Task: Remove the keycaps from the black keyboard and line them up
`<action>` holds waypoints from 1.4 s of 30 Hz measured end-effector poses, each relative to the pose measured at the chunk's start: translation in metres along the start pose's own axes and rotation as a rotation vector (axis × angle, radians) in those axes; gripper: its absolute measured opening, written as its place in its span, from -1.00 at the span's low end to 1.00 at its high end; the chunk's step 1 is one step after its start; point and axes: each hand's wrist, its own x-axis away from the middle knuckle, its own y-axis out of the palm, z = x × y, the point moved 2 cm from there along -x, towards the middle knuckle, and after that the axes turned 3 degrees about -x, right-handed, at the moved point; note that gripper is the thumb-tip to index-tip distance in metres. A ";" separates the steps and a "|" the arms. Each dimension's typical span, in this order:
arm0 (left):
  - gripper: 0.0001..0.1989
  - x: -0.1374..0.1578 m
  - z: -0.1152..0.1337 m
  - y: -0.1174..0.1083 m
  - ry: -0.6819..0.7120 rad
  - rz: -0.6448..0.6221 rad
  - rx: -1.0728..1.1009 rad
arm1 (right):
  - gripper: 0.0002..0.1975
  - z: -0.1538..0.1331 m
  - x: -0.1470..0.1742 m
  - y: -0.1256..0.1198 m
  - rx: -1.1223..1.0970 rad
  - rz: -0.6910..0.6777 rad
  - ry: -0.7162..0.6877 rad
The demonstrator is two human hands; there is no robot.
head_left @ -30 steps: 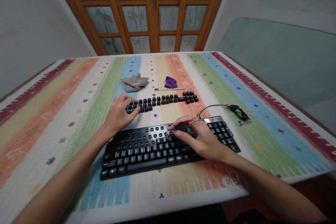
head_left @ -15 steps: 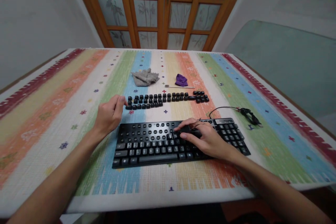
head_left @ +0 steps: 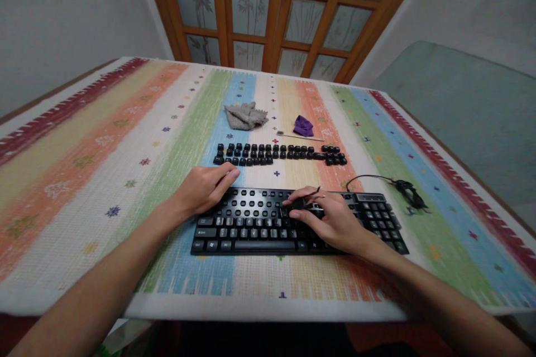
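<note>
A black computer keyboard (head_left: 268,245) lies on the striped tablecloth, with its upper left rows stripped to bare key mounts. My right hand (head_left: 330,215) rests over the middle of it, thumb and index finger pinched at a black keycap (head_left: 285,212); the other fingers curl under and are partly hidden. A thin dark band shows by these fingers. My left hand (head_left: 209,187) is closed at the keyboard's upper left corner, and whatever its fingertips hold is hidden. Just beyond, loose black keycaps (head_left: 259,154) lie in several rows.
A crumpled grey cloth (head_left: 246,116), a thin brush (head_left: 299,136) and a bunched purple cloth (head_left: 304,126) lie behind the keycaps. The coiled keyboard cable (head_left: 410,194) is at the right. Beyond the table (head_left: 159,167) stand wooden doors with glass panes (head_left: 251,14).
My left hand has moved right, from the left end of the loose keycap rows to the keyboard's upper left corner. My right hand stays over the keyboard. The view has shifted slightly.
</note>
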 end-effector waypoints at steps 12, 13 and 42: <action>-0.62 0.001 0.002 0.010 0.071 -0.070 -0.061 | -0.87 -0.008 -0.007 0.000 0.141 -0.096 0.060; -0.62 0.002 0.002 0.012 0.081 -0.073 -0.065 | -0.87 -0.009 -0.008 -0.001 0.134 -0.097 0.076; -0.71 -0.007 0.043 0.001 0.288 0.188 0.202 | -0.66 0.007 -0.028 -0.014 -0.610 0.154 0.402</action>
